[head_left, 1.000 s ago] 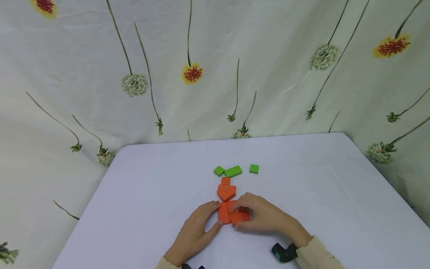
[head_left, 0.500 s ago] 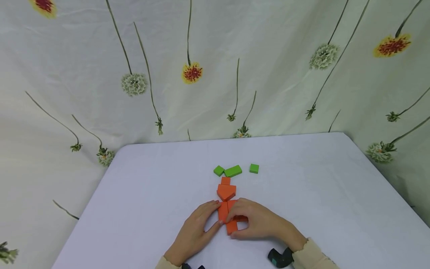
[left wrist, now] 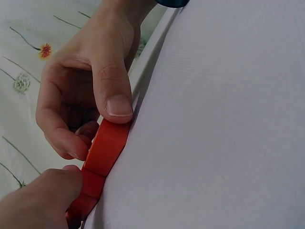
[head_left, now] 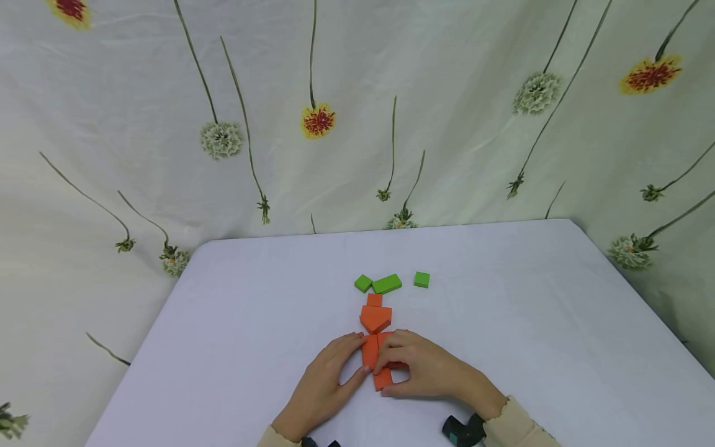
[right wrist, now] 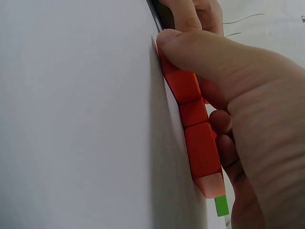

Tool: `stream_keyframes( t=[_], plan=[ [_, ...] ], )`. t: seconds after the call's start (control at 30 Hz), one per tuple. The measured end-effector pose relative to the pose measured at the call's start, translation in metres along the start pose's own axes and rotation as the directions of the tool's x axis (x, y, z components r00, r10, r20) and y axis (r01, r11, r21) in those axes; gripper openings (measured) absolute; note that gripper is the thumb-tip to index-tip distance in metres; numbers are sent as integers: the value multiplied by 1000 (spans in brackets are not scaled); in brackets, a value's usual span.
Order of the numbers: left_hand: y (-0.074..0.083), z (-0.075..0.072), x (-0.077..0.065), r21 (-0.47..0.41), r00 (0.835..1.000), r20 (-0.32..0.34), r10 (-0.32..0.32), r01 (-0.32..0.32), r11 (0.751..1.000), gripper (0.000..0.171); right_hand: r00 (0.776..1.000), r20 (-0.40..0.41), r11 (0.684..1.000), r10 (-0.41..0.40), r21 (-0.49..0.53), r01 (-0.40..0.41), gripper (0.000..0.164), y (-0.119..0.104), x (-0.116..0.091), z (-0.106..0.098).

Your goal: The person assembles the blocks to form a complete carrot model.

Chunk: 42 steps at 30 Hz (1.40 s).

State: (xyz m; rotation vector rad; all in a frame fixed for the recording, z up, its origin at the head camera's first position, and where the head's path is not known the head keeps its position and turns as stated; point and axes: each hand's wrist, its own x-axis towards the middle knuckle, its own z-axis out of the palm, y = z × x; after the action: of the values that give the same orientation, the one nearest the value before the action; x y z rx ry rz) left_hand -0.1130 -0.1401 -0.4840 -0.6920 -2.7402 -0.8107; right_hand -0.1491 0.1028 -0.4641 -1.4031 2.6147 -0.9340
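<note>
My left hand [head_left: 326, 375] holds an orange block [head_left: 369, 352] between its thumb and fingers, from the left side of a small cluster of orange blocks. On the right, my right hand [head_left: 427, 366] pinches a smaller orange block [head_left: 383, 379] at the cluster's near end, and its fingers cover part of the other pieces. A pointed orange block [head_left: 375, 318] lies just beyond, with a small orange square [head_left: 375, 300] above it. In the left wrist view, the left thumb [left wrist: 116, 102] presses the end of the orange row [left wrist: 107, 148].
At the far side of the orange pieces lie a small green block [head_left: 363, 284], a longer green block [head_left: 387, 284] and a green cube [head_left: 421, 280]. All rest on a white table [head_left: 268, 298] before a flowered cloth [head_left: 357, 174].
My right hand has shifted left and nearer the body, bringing the smaller orange block down to the cluster's near end. My left hand has stayed in place.
</note>
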Motion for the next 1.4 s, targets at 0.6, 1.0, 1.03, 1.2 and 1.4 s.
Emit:
stream_keyframes(
  t=[0.6,1.0,1.03,1.2,1.4],
  plan=[
    [1,-1,0,3,1000,-18,17,-17,1000,50,999,-16,992,30,124,-28,21,-3,1,-4],
    [0,0,0,9,999,-29,26,-25,1000,49,970,-208,988,124,119,-101,24,4,6,-7],
    [0,1,0,12,999,-31,28,-28,1000,49,966,-223,988,133,111,-110,25,4,7,-7],
    [0,0,0,9,999,-30,30,-30,1000,50,944,-266,979,193,116,-167,30,7,11,-6],
    [1,0,1,-4,1000,0,-1,1,1000,51,927,-241,954,286,165,-251,38,17,10,-1]
  ],
)
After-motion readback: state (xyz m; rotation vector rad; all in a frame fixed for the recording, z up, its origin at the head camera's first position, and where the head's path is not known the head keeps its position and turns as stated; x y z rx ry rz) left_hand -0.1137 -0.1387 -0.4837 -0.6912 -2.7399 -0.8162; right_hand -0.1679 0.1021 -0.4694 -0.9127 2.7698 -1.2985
